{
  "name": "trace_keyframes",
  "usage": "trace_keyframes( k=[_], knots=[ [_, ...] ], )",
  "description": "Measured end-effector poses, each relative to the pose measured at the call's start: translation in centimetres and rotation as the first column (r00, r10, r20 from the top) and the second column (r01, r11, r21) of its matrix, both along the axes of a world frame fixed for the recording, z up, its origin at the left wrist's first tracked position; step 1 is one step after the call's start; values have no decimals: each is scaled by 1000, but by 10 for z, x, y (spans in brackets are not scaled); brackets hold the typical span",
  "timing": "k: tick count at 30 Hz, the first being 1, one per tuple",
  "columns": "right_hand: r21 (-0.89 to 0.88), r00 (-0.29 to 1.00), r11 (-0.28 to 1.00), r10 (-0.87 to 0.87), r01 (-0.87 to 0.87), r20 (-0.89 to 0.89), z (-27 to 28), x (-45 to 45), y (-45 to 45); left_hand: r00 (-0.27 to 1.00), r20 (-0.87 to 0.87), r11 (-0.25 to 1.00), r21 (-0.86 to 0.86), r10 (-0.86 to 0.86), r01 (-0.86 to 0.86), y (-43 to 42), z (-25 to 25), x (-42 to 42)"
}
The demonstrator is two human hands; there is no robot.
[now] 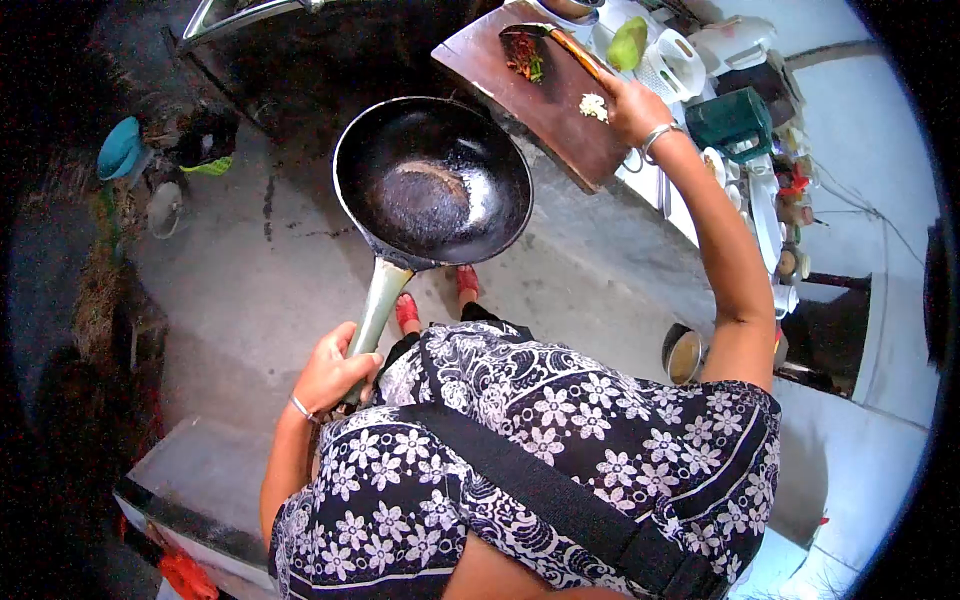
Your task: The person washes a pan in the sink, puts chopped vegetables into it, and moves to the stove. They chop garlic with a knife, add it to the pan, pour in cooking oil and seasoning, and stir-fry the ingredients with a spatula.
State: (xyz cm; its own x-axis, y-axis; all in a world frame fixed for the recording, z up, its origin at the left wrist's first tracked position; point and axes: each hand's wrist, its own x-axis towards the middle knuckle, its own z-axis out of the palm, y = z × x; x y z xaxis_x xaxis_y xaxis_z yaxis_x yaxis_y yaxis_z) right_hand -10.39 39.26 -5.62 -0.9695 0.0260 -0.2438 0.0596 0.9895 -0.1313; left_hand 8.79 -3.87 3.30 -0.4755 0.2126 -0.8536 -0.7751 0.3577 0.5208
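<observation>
My left hand (332, 372) is wrapped round the pale green handle of a black wok (440, 235). The wok hangs over the floor in front of me, its inside facing up, with a worn brownish patch and a bright shine at the bottom. My right hand (640, 108) grips the wooden handle of a spatula (575, 50), whose dark metal head is over the far part of a brown cutting board (575, 145). Beside that head lie chopped red and green pieces (525, 62). A small heap of chopped white bits (593, 106) sits near my right fingers.
A green pear-shaped fruit (628, 43), a white perforated basket (672, 65) and a dark green container (730, 123) stand along the counter at right. Bottles and jars line the wall. A teal bowl (120, 148) is at far left; a low ledge (215, 465) is at lower left.
</observation>
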Motion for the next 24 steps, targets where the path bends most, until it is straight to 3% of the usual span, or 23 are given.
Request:
trace_keyframes(
  k=[4,5,7,9,12,14,15,16,18,24],
  knots=[
    [-194,994,977,81,-94,-70,5,-12,3,999,-42,1000,-8,-12,12,5,3,-2],
    [-345,989,928,118,-141,-85,7,-18,8,999,-49,1000,-12,-23,22,9,8,-5],
    [-640,998,769,47,-3,52,23,-24,8,998,-57,999,-11,-40,40,12,9,-8],
    [-831,974,527,25,177,223,40,-28,8,996,-62,998,1,-56,56,11,6,-10],
    [-868,989,474,53,-148,-140,37,-37,10,995,-56,996,-30,-87,86,16,12,-16],
    [-936,971,265,12,-233,-238,38,-45,2,995,-60,997,-6,-83,83,15,11,-18],
    [-900,991,426,-50,-88,-120,38,-53,8,995,-62,997,5,-81,82,15,11,-18],
    [-816,970,560,-79,-146,-228,34,-63,9,996,-38,997,10,-79,79,15,12,-19],
    [-843,983,536,-131,-37,-126,41,-73,5,997,12,997,19,-74,74,16,16,-23],
    [-708,959,692,-82,-140,-270,83,-71,-22,992,18,992,-8,-127,127,9,20,-35]
  ],
)
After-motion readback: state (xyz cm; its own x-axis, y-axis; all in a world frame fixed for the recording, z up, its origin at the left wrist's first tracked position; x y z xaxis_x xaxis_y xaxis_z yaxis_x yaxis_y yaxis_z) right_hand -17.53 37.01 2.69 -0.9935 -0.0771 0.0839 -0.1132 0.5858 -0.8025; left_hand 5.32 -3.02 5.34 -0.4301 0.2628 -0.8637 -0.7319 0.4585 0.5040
